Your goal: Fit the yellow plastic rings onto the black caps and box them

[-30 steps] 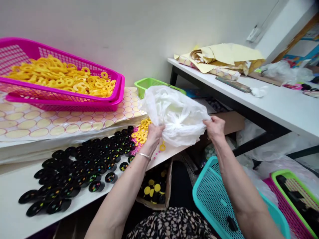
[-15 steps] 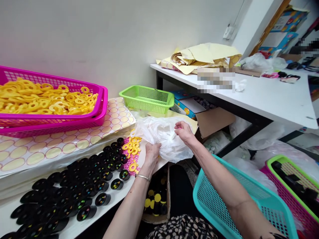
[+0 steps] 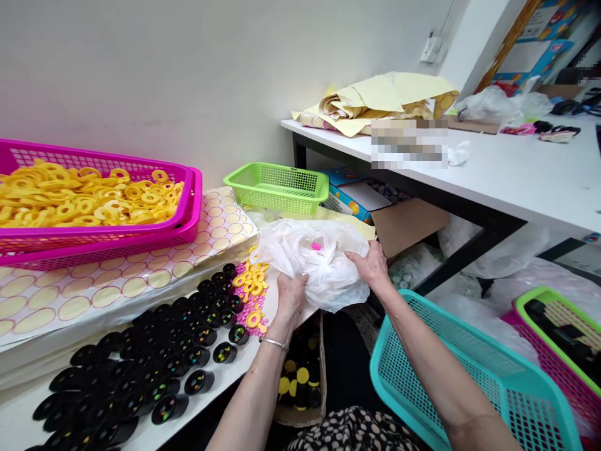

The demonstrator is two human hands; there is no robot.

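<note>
A crumpled clear plastic bag (image 3: 314, 257) rests on the right end of the low white table, with a small pink piece showing through its top. My left hand (image 3: 290, 297) grips the bag's lower left side, fingers closed on the film. My right hand (image 3: 373, 266) clutches its right side. Just left of the bag lie loose yellow rings (image 3: 253, 282) on a pink sheet. Beyond them sit several black round caps (image 3: 154, 357) with coloured dots.
A pink basket (image 3: 154, 235) full of yellow rings stands on sticker sheets (image 3: 117, 275) at left. A green basket (image 3: 277, 186) sits behind the bag. A teal basket (image 3: 469, 376) is at lower right, a cardboard box (image 3: 300, 382) below the table edge, and a white table (image 3: 516, 175) with yellow papers at right.
The bag, held up and spread a second ago, has come down onto the table edge and is bunched smaller. Both hands have closed in on its sides.
</note>
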